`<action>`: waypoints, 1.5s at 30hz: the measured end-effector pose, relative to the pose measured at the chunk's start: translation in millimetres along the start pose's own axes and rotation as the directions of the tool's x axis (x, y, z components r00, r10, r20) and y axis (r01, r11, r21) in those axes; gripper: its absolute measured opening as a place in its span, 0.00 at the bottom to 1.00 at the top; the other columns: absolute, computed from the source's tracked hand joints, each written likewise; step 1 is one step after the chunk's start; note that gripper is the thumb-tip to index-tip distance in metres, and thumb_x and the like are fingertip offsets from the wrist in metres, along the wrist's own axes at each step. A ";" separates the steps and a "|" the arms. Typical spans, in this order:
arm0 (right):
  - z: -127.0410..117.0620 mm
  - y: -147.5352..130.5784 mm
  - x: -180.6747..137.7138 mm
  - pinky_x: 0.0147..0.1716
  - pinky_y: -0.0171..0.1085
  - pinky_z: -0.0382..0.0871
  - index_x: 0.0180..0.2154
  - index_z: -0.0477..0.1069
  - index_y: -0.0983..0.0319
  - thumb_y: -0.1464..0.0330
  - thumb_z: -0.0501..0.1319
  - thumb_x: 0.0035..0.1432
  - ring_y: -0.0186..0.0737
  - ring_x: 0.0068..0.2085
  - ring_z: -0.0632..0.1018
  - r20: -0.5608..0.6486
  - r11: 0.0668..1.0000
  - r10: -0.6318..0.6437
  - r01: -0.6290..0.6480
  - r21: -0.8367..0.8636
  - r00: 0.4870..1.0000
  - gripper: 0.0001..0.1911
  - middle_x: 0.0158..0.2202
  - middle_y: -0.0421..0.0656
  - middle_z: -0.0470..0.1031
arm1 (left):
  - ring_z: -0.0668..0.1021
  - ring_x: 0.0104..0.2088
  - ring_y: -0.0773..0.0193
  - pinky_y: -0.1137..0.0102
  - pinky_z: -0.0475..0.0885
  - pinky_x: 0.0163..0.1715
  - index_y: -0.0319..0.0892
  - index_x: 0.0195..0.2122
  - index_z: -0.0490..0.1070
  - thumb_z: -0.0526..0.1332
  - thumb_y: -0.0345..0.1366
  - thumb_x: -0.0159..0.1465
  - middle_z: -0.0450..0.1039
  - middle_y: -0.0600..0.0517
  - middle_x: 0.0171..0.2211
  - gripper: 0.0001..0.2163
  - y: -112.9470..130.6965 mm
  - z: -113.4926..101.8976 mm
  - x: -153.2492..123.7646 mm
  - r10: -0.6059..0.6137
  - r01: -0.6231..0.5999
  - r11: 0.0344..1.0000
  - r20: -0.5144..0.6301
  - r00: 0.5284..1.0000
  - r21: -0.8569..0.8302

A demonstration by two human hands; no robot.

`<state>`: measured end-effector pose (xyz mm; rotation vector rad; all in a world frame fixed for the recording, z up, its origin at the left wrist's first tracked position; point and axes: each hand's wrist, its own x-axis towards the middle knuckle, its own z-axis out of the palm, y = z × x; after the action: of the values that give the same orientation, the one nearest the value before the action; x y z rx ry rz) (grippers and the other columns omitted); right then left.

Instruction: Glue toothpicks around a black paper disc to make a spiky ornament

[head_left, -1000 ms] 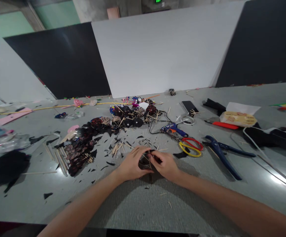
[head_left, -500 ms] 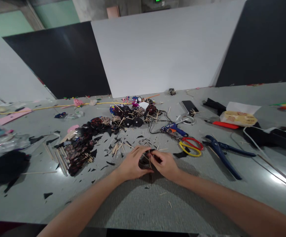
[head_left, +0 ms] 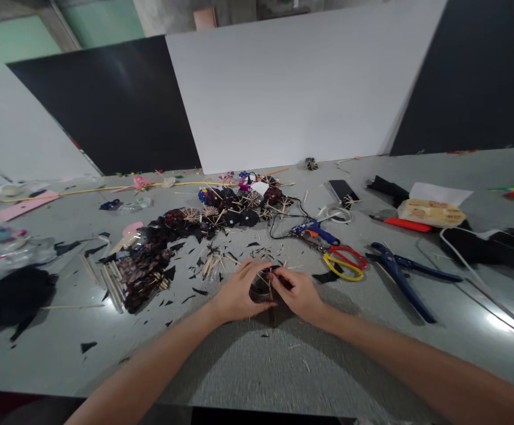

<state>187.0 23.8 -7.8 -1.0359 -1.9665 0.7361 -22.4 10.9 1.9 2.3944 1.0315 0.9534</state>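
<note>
Both my hands meet over the table, around a small dark round piece (head_left: 261,287) with thin wooden sticks on it. My left hand (head_left: 238,293) curves about its left side, thumb below and fingers above, gripping it. My right hand (head_left: 299,293) pinches at the piece's right edge, near a thin stick; its fingertips partly hide what they hold. Just beyond my hands lie a loose pile of short wooden sticks (head_left: 212,265) and black scraps. Farther back sits a cluster of dark round pieces with sticks fanned over them (head_left: 250,200).
To the right lie red-and-yellow-handled scissors (head_left: 345,264), a blue glue gun (head_left: 314,230), large blue-handled cutters (head_left: 401,280), a red knife (head_left: 407,224), a phone (head_left: 342,190) and a wipes pack (head_left: 434,211). Dark patterned fabric (head_left: 144,274) and black cloth (head_left: 11,298) lie left. Upright panels (head_left: 301,88) stand behind.
My hands keep nearly the same hold on the small round piece. The view has shifted very slightly; nothing on the table has visibly moved.
</note>
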 end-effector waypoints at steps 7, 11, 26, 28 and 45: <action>0.5 3.1 0.0 0.29 0.35 0.65 0.37 0.75 0.58 0.61 0.55 0.71 0.38 0.28 0.77 0.033 1.000 0.012 -0.012 0.019 0.999 0.14 0.28 0.39 0.78 | 0.72 0.61 0.47 0.49 0.70 0.62 0.48 0.67 0.56 0.72 0.39 0.59 0.71 0.42 0.60 0.38 0.4 -0.7 1.3 0.044 -0.044 0.999 0.003 0.999 0.009; 0.8 3.9 0.5 0.30 0.35 0.65 0.37 0.74 0.58 0.61 0.54 0.71 0.38 0.29 0.77 0.051 1.000 0.009 -0.009 0.016 0.999 0.14 0.28 0.39 0.77 | 0.71 0.62 0.46 0.47 0.70 0.62 0.48 0.68 0.55 0.72 0.38 0.59 0.70 0.41 0.60 0.39 0.8 -0.2 1.3 0.054 -0.054 0.999 -0.004 0.999 0.006; 1.6 3.1 2.0 0.30 0.35 0.65 0.36 0.73 0.58 0.58 0.54 0.71 0.38 0.29 0.76 0.008 0.995 0.069 -0.069 0.076 0.998 0.16 0.28 0.39 0.76 | 0.72 0.59 0.46 0.51 0.74 0.58 0.42 0.59 0.63 0.72 0.43 0.60 0.66 0.38 0.57 0.29 2.7 -0.3 -2.0 0.085 -0.064 0.986 -0.133 0.987 0.153; 1.7 2.3 2.9 0.32 0.35 0.67 0.36 0.74 0.59 0.57 0.56 0.70 0.38 0.30 0.76 -0.019 0.989 0.096 -0.093 0.114 0.995 0.16 0.29 0.39 0.77 | 0.75 0.52 0.49 0.54 0.77 0.51 0.41 0.51 0.67 0.72 0.43 0.60 0.69 0.40 0.49 0.23 4.0 -1.6 -2.8 0.131 -0.083 0.967 -0.187 0.974 0.243; -0.1 -1.9 6.3 0.33 0.35 0.69 0.35 0.78 0.61 0.54 0.59 0.67 0.40 0.33 0.78 -0.079 0.960 0.201 -0.180 0.216 0.976 0.19 0.31 0.41 0.79 | 0.75 0.26 0.61 0.66 0.67 0.26 0.43 0.27 0.68 0.60 0.32 0.66 0.72 0.51 0.24 0.09 9.6 7.1 0.8 0.220 -0.156 0.862 -0.079 0.972 0.483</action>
<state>184.0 28.3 -4.0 -1.1223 -1.6792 0.9543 -12.3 4.6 2.6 2.9143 1.2116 1.0310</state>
